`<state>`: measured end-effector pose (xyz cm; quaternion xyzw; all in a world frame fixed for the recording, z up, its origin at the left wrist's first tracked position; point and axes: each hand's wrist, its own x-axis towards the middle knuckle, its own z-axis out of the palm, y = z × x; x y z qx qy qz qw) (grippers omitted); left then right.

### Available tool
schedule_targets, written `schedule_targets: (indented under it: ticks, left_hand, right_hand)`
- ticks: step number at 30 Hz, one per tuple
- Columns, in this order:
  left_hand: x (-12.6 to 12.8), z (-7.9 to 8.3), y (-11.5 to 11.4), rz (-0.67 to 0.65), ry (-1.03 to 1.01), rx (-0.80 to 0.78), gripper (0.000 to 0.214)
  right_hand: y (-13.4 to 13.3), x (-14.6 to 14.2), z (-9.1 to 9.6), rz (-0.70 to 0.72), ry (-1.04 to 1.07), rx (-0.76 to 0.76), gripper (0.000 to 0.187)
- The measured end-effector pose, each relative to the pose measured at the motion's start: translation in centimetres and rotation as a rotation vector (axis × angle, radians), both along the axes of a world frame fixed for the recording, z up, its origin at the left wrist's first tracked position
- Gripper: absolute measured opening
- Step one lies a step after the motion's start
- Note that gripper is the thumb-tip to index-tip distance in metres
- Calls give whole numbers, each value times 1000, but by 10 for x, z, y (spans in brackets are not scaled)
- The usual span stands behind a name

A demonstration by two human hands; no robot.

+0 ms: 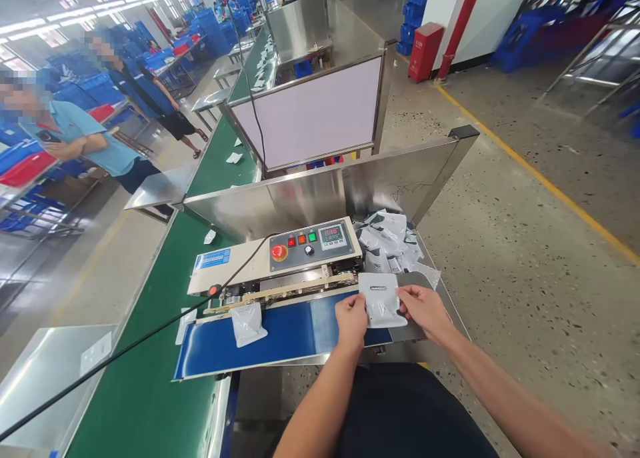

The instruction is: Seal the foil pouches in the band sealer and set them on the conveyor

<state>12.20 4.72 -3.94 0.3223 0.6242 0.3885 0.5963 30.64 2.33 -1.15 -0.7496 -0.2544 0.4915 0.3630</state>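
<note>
The band sealer [280, 258] stood ahead of me, a heap of pouches [385, 241] behind its right end, one pouch [249, 325] on its belt [270, 341].

The white foil pouch [383, 300] looks smooth and glossy; just beside it, the blue plastic conveyor belt [285, 335] has a smooth sheen, and beyond it the stainless steel panel [300, 195] shows reflective, lightly scratched metal.

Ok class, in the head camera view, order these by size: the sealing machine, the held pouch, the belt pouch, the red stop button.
Largest to smallest:
1. The sealing machine.
2. The held pouch and the belt pouch look alike; nearness to the camera makes ranking them unsure.
3. The red stop button.
</note>
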Motion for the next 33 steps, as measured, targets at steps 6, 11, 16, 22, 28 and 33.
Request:
schedule_targets:
  ticks: [6, 11, 16, 22, 28, 33]
  left_hand:
    - [-14, -7, 13, 180, -132, -76, 57]
    - [-55, 11, -4, 235, 128, 114, 58]
    - [-78, 31, -32, 190, 519, 415, 55]
    - [-29, 37, -25, -113, 364, 576, 44]
    - [15, 35, -15, -321, 236, 525, 43]
    - [11, 23, -26, -243, 134, 333, 56]
  right_hand:
    - [31, -22, -16, 100, -5, -2, 29]
    - [61, -17, -19, 167, -194, 101, 40]
    - [87, 7, -13, 166, -509, 222, 34]
    - [39, 9, 19, 218, -693, 533, 43]
    - [-22, 2, 27, 343, -402, 611, 52]
    - [-34, 3, 2, 113, -81, 381, 61]
